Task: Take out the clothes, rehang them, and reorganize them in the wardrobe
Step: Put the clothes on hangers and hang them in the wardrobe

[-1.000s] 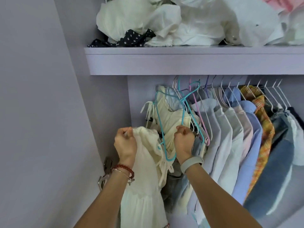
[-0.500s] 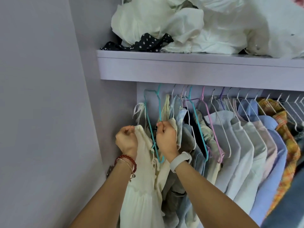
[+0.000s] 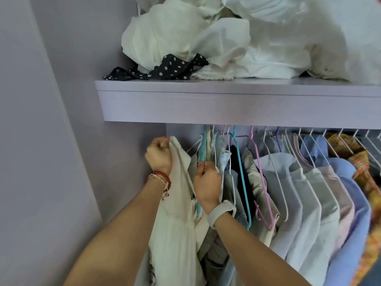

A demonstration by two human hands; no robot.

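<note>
While both of my arms reach up into the wardrobe, my left hand (image 3: pixel 159 154) is closed in a fist at the far left of the rail, pinching the top edge of a cream dress (image 3: pixel 175 219) that hangs down from it in long folds. A red bead bracelet (image 3: pixel 162 178) and a thin chain sit on that wrist. Just to the right, my right hand (image 3: pixel 207 183) is also curled tight, gripping the lower part of a teal hanger (image 3: pixel 203 149) together with a fold of the cream fabric; a pale watch band (image 3: pixel 221 212) circles this wrist, and I can read no writing on it.

Further right, garments hang packed together: a second teal hanger (image 3: pixel 242 182) over a dark item, a pink hanger (image 3: pixel 261 182) over grey cloth, then a row of pale blue and white shirts (image 3: pixel 299 203) on white wire hangers, a pale pink shirt (image 3: pixel 340 195), a periwinkle blue shirt (image 3: pixel 354 213), and an orange plaid shirt (image 3: pixel 369 182) at the far right edge.

Above the rail runs a lilac shelf (image 3: pixel 206 104). On it, from the left, lies a black polka-dot cloth (image 3: pixel 160 69), partly under a crumpled heap of white clothes (image 3: pixel 237 38) that fills the shelf to the right. I see no labels or brand marks anywhere.
</note>
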